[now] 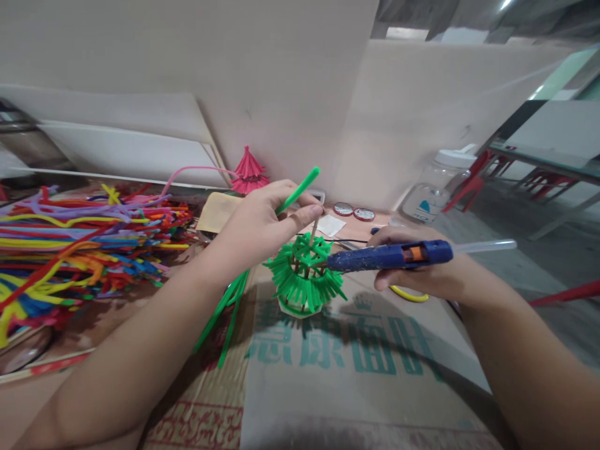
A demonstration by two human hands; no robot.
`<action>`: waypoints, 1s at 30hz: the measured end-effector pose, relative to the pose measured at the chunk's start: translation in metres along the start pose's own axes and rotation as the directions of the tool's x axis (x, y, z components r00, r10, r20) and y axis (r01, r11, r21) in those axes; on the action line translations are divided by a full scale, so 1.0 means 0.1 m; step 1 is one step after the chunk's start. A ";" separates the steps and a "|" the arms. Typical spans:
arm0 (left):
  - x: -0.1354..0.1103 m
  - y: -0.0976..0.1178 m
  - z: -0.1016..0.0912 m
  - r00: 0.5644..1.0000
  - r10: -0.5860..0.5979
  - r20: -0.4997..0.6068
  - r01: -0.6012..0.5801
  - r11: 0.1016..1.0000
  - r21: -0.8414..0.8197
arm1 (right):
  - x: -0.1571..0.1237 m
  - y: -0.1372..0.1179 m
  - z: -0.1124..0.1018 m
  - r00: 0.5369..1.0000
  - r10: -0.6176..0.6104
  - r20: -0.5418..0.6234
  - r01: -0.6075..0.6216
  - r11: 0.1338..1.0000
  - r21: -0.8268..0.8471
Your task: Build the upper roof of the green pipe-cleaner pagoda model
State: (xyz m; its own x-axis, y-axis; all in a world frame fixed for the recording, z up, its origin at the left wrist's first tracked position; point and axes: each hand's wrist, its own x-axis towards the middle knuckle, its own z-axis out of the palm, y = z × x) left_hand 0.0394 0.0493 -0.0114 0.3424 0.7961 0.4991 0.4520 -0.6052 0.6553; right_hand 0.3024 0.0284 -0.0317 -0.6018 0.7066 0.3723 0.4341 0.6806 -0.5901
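A small green pagoda model (307,289) made of pipe cleaners and thin brown sticks stands upright near the middle of the table. My left hand (276,215) is above it, thumb and index finger pinching near the tip of the wooden stick (314,230) that rises from its top. A green pipe cleaner (300,190) is tucked in the same hand and points up to the right. My right hand (412,269) is wrapped around a blue glue gun (360,257) with a clear glue stick (487,245) out of its back. The gun's nozzle is at the model's upper tier.
Many coloured pipe cleaners (89,237) lie piled at left. Loose green pipe cleaners (229,312) are left of the model. A pink pagoda top (248,172) stands behind, and a clear bottle (431,187) at back right. Printed cardboard (328,400) covers the table.
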 end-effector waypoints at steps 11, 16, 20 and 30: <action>0.02 -0.15 -0.06 0.988 -0.005 -0.156 -0.029 0.976 -0.218 | -0.10 0.43 0.06 0.932 0.197 -0.303 -0.076 0.927 0.368; -0.03 0.02 -0.23 0.962 0.013 -0.274 -0.153 0.853 -0.498 | 0.10 0.78 0.10 0.798 0.407 -0.445 -0.285 0.905 0.316; -0.14 0.23 -0.34 0.981 -0.031 -0.191 -0.081 0.831 -0.550 | 0.38 1.06 0.07 0.709 0.549 -0.443 -0.555 0.822 0.132; -0.36 0.32 -0.45 0.949 -0.310 0.066 0.260 0.643 -0.721 | 0.65 1.73 0.44 0.672 0.675 -0.306 -0.696 0.716 0.053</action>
State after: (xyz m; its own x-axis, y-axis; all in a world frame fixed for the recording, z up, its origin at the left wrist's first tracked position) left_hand 0.0042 0.0019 0.0173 0.2388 0.9427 0.2330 -0.2143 -0.1829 0.9595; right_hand 0.3084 0.1832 -0.1412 0.0936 0.9931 0.0709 0.6942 -0.0141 -0.7197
